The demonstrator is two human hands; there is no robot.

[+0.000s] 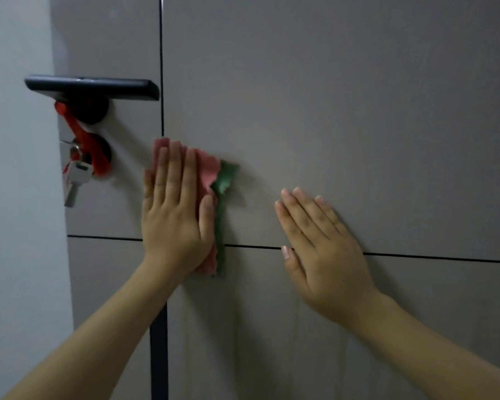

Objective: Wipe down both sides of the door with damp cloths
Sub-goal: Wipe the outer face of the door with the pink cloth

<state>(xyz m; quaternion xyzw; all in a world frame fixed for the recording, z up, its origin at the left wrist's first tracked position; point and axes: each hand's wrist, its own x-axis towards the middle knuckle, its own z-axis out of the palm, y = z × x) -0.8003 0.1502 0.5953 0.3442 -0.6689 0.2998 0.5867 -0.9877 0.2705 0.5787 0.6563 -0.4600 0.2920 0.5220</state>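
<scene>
A grey door [329, 96] with thin black grooves fills most of the view. My left hand [175, 209] lies flat on a pink cloth [208, 168] and presses it against the door, just right of the vertical groove. A green cloth [224, 180] sticks out from under the pink one along its right edge. My right hand [324, 249] rests flat on the bare door surface to the right, fingers together and pointing up-left, with nothing under it. It lies across the horizontal groove.
A black lever handle [93, 88] sits at the door's left edge. Below it a red strap [90, 142] and a bunch of keys [75, 174] hang at the lock. A pale wall [15, 197] runs down the left side.
</scene>
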